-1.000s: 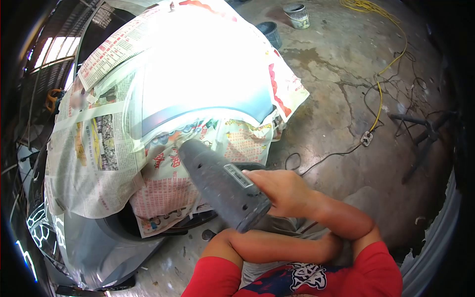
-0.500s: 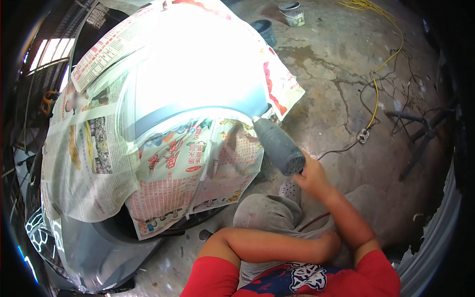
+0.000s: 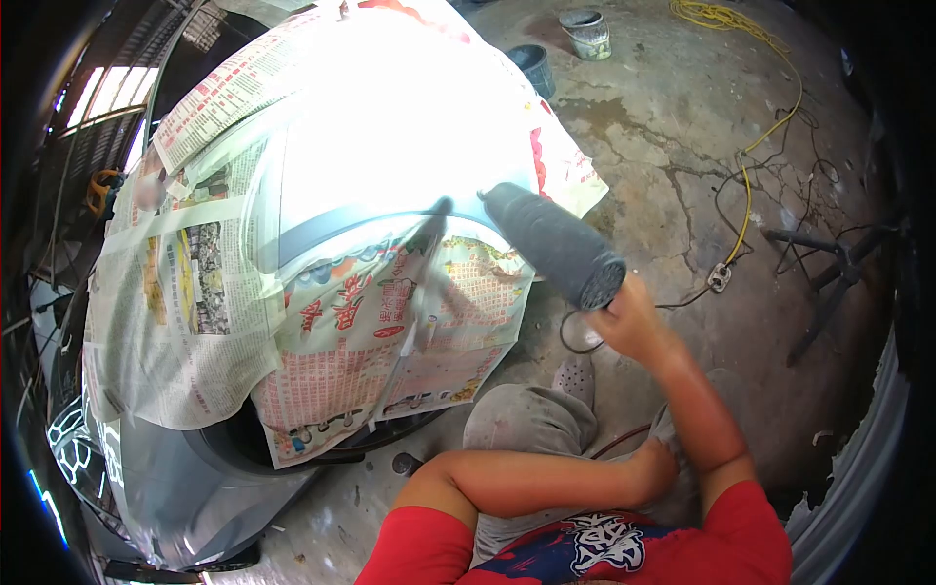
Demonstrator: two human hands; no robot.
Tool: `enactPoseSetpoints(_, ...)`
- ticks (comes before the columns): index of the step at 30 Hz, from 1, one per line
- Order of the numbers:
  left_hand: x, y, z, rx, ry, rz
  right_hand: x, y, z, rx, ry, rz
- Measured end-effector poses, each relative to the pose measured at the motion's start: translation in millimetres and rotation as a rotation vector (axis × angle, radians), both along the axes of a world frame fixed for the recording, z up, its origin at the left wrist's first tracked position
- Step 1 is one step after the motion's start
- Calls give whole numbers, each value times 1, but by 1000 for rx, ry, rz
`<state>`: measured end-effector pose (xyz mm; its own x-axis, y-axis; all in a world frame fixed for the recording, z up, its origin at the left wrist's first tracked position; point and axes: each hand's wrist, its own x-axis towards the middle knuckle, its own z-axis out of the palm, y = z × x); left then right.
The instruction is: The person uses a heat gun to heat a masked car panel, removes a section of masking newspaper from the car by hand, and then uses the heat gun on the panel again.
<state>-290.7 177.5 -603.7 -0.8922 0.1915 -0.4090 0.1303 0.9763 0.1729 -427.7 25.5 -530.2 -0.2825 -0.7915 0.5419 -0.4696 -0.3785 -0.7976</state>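
Note:
My right hand [image 3: 634, 317] is wrapped round the handle of a dark heat gun [image 3: 556, 244]. Its narrow nozzle points up and left over the brightly lit car panel [image 3: 336, 226], whose pale blue-grey lower edge shows. Whether the nozzle touches the panel I cannot tell. Taped newspaper sheets [image 3: 341, 336] surround the panel and hang below it. My left hand [image 3: 655, 470] lies across my lap beside my right forearm, its fingers hidden. A dark shadow falls on the panel's lower edge, left of the nozzle.
Two buckets, one dark [image 3: 531, 70] and one paint-stained [image 3: 587, 37], stand on the cracked concrete floor. A yellow cord [image 3: 749, 200] runs to a socket block [image 3: 719, 278] on the right. Near it stands a black stand's legs [image 3: 840, 263]. Corrugated sheeting [image 3: 848, 468] edges the lower right.
My right hand has moved slightly up and right. The heat gun's nozzle has shifted up and left from the panel's lower right corner, and its shadow now shows clearly. My left hand barely moved.

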Motion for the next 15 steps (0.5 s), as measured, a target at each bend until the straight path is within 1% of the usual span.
enactPoseSetpoints(1, -3, 0, 0, 10, -51, 24, 5, 0, 7, -34, 19, 50)
enactPoseSetpoints(2, -6, 0, 0, 21, -102, 47, 13, 3, 15, 21, -47, 118)
enactPoseSetpoints(3, -9, 1, 0, 32, -153, 71, 20, 6, 26, 6, -25, 176)
enactPoseSetpoints(5, -3, 1, -27, 11, 84, 11, 33, 8, 55, -23, 20, 291)
enactPoseSetpoints(6, 1, 3, -44, 1, 202, -19, 40, 5, 59, -99, 58, 302)
enactPoseSetpoints(8, 1, 8, -63, 7, 249, 38, 49, 0, 66, -250, 134, 323)
enactPoseSetpoints(9, 1, 11, -70, 10, 273, 66, 49, 0, 70, -178, 97, 349)
enactPoseSetpoints(11, 2, 6, -57, 2, 257, 41, 45, 3, 84, -33, 24, 400)
enactPoseSetpoints(12, 1, 4, -47, -2, 250, 28, 41, 1, 88, -67, 8, 376)
enactPoseSetpoints(14, -12, -3, -13, 59, -28, 87, 27, -11, 95, -136, -23, 329)
enactPoseSetpoints(15, -15, -5, -3, 90, -165, 118, 18, -29, 86, -337, 54, 257)
